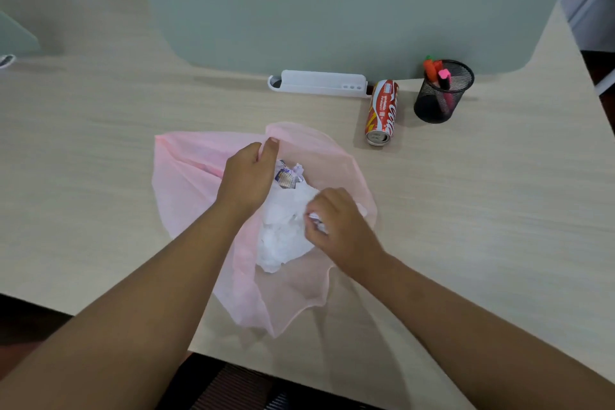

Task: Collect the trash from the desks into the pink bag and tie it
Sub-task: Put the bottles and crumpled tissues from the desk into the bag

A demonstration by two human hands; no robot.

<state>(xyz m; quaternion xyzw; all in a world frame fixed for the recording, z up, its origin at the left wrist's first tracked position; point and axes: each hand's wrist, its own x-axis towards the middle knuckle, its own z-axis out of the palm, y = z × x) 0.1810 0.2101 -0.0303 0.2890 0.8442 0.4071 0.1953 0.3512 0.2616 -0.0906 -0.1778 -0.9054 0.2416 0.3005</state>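
Observation:
A thin pink bag (pixel 186 183) lies open on the light wooden desk (pixel 100 130), its mouth facing me. Inside it sit crumpled white paper (pixel 283 233) and a small printed wrapper (pixel 285 176). My left hand (pixel 248 176) pinches the far rim of the bag's mouth and lifts it. My right hand (pixel 336 226) is closed on a small crumpled piece of paper (pixel 316 221) over the bag's opening. A red soda can (pixel 382 111) lies on its side on the desk, right of the bag and apart from it.
A black mesh pen holder (pixel 439 100) with markers stands right of the can. A white plastic tray (pixel 321 83) rests against the pale green divider panel (pixel 332 3) at the back. The desk's front edge runs close below the bag.

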